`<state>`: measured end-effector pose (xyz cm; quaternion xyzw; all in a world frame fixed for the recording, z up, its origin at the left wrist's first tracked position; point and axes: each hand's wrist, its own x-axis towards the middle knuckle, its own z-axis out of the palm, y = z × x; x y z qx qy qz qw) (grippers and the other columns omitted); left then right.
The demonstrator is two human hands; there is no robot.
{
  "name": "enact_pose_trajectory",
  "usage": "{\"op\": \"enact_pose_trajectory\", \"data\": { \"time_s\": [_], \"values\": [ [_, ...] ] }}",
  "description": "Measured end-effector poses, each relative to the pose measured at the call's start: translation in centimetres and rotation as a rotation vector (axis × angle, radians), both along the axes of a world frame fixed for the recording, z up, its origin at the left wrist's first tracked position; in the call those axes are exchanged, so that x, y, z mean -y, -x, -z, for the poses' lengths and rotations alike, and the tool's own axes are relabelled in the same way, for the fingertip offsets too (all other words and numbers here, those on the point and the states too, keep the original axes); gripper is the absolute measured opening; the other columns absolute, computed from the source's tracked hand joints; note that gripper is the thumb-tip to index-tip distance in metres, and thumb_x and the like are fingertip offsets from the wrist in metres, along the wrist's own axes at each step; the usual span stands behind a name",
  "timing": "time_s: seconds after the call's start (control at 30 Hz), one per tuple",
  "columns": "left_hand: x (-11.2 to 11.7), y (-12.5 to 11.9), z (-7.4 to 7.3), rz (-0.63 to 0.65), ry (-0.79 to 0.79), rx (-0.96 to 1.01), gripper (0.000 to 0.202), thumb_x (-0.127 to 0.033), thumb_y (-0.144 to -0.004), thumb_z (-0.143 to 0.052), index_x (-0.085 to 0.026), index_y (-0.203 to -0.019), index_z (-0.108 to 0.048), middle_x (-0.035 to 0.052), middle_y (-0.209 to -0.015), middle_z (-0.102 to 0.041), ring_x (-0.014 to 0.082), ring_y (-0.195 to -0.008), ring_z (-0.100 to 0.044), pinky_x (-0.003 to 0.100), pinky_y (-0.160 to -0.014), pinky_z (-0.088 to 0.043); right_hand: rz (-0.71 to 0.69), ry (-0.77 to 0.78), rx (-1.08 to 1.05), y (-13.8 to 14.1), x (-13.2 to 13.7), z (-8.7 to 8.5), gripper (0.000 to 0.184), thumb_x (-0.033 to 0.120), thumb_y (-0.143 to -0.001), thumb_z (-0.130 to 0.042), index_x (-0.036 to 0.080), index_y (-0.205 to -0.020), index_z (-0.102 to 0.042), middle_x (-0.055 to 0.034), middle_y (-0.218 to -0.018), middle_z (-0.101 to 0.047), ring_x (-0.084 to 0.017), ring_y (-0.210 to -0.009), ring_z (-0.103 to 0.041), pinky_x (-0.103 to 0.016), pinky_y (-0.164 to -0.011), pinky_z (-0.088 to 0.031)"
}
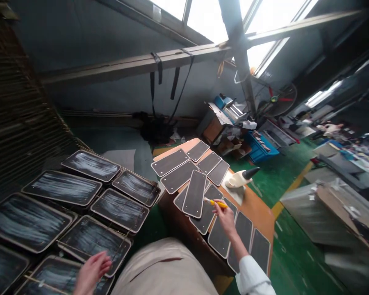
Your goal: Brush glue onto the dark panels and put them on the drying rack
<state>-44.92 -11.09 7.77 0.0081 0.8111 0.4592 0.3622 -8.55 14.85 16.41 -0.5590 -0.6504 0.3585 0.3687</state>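
Note:
My right hand (pixel 224 215) grips a small yellow-handled brush (pixel 218 203), its pale tip beside a dark panel (pixel 195 194) with rounded corners and a light edge. That panel lies askew over others on an orange-brown table (pixel 258 209). On the left, my left hand (pixel 95 268), somewhat blurred, hovers over a dark panel (pixel 95 237) with whitish streaks. Its fingers are loosely bent, and nothing shows in them. Several more streaked panels (pixel 61 186) lie in rows around it. A cream bottle (pixel 236 179) with a black nozzle lies on a white sheet (pixel 238 194).
A slatted rack (pixel 24 90) rises at the far left. Black straps (pixel 174 84) hang from a beam below the windows. Beyond the table are a blue crate (pixel 263 149) and a fan (pixel 278 99). A wrapped stack (pixel 313 221) stands right on the green floor (pixel 261 176).

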Motion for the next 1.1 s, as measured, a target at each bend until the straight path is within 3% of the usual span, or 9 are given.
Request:
{"op": "enact_pose_trajectory", "data": {
  "time_s": [0.07, 0.17, 0.23, 0.33, 0.43, 0.53, 0.8, 0.97, 1.1],
  "values": [
    [-5.3, -4.2, 0.7, 0.167, -0.093, 0.094, 0.044, -0.048, -0.056, -0.081, -0.019, -0.083, -0.064, 0.0011, -0.066, -0.066, 0.0207, -0.058, -0.066, 0.032, -0.052, -0.053, -0.022, -0.022, 0.016, -1.1, -3.5, 0.7, 0.049, 0.063, -0.083, -0.059, 0.019, -0.102, -0.067, -0.0043, -0.082, -0.068, -0.022, -0.063, -0.068, -0.031, -0.056, -0.054],
    [-13.2, -10.7, 1.7, 0.566, -0.244, 0.219, 0.042, -0.046, -0.051, -0.078, -0.018, -0.076, -0.06, -0.0023, -0.056, -0.059, 0.0165, -0.047, -0.06, 0.025, -0.041, -0.042, -0.036, -0.051, 0.033, -3.2, -8.2, 1.2, 0.047, 0.062, -0.084, -0.056, 0.019, -0.102, -0.066, -0.0036, -0.081, -0.069, -0.021, -0.062, -0.068, -0.03, -0.056, -0.053],
    [-17.2, -14.1, 2.3, 0.647, -0.241, 0.194, 0.04, -0.047, -0.055, -0.073, -0.018, -0.079, -0.058, -0.0044, -0.054, -0.055, 0.0148, -0.043, -0.056, 0.023, -0.039, -0.037, 0.015, -0.092, 0.054, -5.6, -10.8, 1.1, 0.046, 0.061, -0.087, -0.052, 0.02, -0.102, -0.066, -0.0036, -0.081, -0.069, -0.021, -0.063, -0.068, -0.029, -0.058, -0.052],
    [-20.8, -16.9, 3.4, 0.633, -0.228, 0.096, 0.042, -0.048, -0.062, -0.066, -0.018, -0.089, -0.056, -0.0054, -0.057, -0.053, 0.0155, -0.046, -0.057, 0.024, -0.04, -0.038, 0.136, -0.175, 0.092, -10.7, -14.1, 0.8, 0.048, 0.062, -0.088, -0.048, 0.02, -0.103, -0.065, -0.0056, -0.088, -0.07, -0.021, -0.064, -0.068, -0.029, -0.061, -0.052],
    [-22.4, -17.6, 4.4, 0.632, -0.194, 0.008, 0.044, -0.05, -0.064, -0.065, -0.019, -0.094, -0.055, -0.0048, -0.059, -0.054, 0.0175, -0.05, -0.059, 0.026, -0.042, -0.041, 0.222, -0.178, 0.135, -15.6, -17.1, 0.9, 0.054, 0.067, -0.086, -0.046, 0.019, -0.103, -0.065, -0.008, -0.09, -0.071, -0.022, -0.064, -0.068, -0.03, -0.06, -0.052],
    [-23.2, -18.0, 4.7, 0.635, -0.141, -0.022, 0.046, -0.052, -0.062, -0.066, -0.02, -0.092, -0.054, -0.0062, -0.055, -0.051, 0.0177, -0.048, -0.057, 0.026, -0.041, -0.04, 0.251, -0.149, 0.182, -18.4, -19.8, 1.9, 0.057, 0.069, -0.086, -0.042, 0.019, -0.102, -0.065, -0.0081, -0.085, -0.071, -0.023, -0.063, -0.068, -0.029, -0.058, -0.051],
    [-24.5, -19.4, 4.2, 0.55, -0.042, 0.06, 0.049, -0.053, -0.058, -0.069, -0.019, -0.088, -0.051, -0.0055, -0.057, -0.052, 0.0166, -0.048, -0.059, 0.025, -0.042, -0.041, 0.233, -0.153, 0.298, -19.2, -24.9, 5.6, 0.048, 0.059, -0.089, -0.042, 0.021, -0.101, -0.067, -0.0099, -0.093, -0.071, -0.023, -0.069, -0.065, -0.031, -0.065, -0.048],
    [-24.5, -19.6, 4.6, 0.523, -0.061, 0.082, 0.049, -0.054, -0.059, -0.07, -0.019, -0.087, -0.051, -0.0056, -0.057, -0.052, 0.0155, -0.047, -0.058, 0.024, -0.041, -0.04, 0.188, -0.158, 0.377, -19.6, -25.9, 7.3, 0.042, 0.053, -0.09, -0.042, 0.02, -0.096, -0.068, -0.0089, -0.088, -0.071, -0.023, -0.072, -0.065, -0.03, -0.064, -0.046],
    [-24.4, -19.5, 4.3, 0.5, -0.063, 0.103, 0.05, -0.053, -0.06, -0.071, -0.017, -0.09, -0.052, -0.0039, -0.059, -0.055, 0.0165, -0.05, -0.06, 0.025, -0.043, -0.043, 0.167, -0.185, 0.423, -20.0, -25.7, 7.6, 0.041, 0.049, -0.093, -0.039, 0.02, -0.1, -0.067, -0.009, -0.092, -0.071, -0.023, -0.076, -0.065, -0.03, -0.066, -0.046]
  ]
}}
